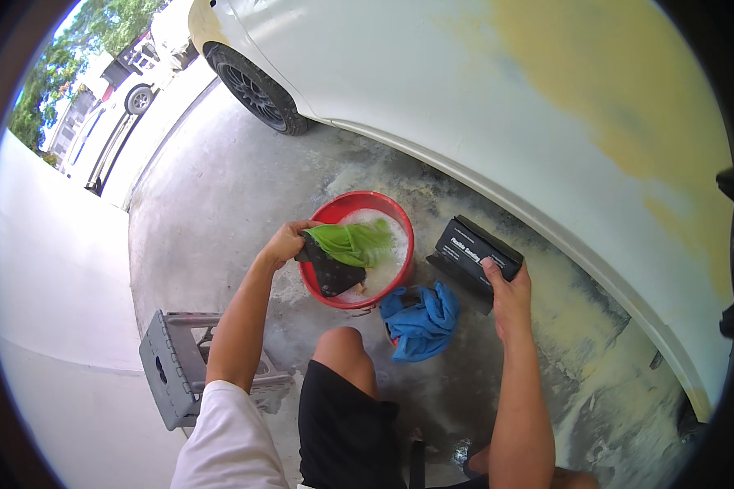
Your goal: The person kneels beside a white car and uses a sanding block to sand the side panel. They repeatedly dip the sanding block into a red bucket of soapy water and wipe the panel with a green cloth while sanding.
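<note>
My left hand point(284, 244) is closed at the left rim of a round red basin point(410, 248) of sudsy water. It grips a bright green cloth point(342, 241), whose far end is smeared by motion over the suds. A dark sheet, seemingly sandpaper point(333, 274), hangs below the cloth by the same hand and reaches into the basin. To the right of the basin, my right hand point(512, 300) holds a black sanding block point(475, 251) by its near right end, thumb on top. A dark flap shows along the block's lower edge.
A crumpled blue cloth point(422, 322) lies over a small container just nearer than the basin. Beyond stands a white car point(400, 73) with yellowish patches and a dark wheel point(253, 85). A grey step stool point(165, 371) is at the left, by a white wall point(57, 277). The concrete floor point(212, 187) looks wet and stained.
</note>
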Available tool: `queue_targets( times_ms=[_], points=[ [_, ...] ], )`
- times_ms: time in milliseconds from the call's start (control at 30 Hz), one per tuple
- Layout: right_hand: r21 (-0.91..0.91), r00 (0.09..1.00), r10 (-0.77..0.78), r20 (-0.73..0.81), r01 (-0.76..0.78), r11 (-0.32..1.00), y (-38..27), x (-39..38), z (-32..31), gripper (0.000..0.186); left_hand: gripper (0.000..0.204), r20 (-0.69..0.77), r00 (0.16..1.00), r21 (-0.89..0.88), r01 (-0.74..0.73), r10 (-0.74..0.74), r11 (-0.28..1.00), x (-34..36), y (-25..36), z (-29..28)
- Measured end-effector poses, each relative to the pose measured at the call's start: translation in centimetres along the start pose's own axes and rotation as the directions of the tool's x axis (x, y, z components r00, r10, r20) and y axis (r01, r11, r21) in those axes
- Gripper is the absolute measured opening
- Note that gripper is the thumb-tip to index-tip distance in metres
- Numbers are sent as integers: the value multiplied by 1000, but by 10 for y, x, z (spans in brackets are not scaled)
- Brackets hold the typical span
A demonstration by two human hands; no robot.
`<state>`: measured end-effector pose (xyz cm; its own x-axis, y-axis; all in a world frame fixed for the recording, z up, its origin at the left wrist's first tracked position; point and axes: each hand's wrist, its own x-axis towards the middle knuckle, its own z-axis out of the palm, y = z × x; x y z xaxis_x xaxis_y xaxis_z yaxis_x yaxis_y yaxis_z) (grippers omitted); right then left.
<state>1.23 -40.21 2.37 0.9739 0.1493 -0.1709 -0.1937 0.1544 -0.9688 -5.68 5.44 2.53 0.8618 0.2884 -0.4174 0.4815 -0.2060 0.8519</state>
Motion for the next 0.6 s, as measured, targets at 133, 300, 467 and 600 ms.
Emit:
queue_targets(
  times_ms=[133, 300, 467, 600],
  points=[
    [49, 996, 84, -10, -83, 995, 5, -1, 9, 46, 56, -256, 954, 638, 47, 154, 769, -19, 45, 5],
    [39, 994, 81, -71, -79, 996, 14, -5, 19, 40, 47, -231, 929, 788, 3, 290, 616, -4, 119, 15],
    [134, 962, 238, 134, -256, 957, 25, -10, 28, 39, 45, -323, 941, 706, 169, 99, 688, 31, 139, 15],
    [-49, 943, 317, 101, -313, 948, 34, -13, 32, 45, 70, -382, 883, 849, 218, 275, 481, 29, 81, 32]
  ],
)
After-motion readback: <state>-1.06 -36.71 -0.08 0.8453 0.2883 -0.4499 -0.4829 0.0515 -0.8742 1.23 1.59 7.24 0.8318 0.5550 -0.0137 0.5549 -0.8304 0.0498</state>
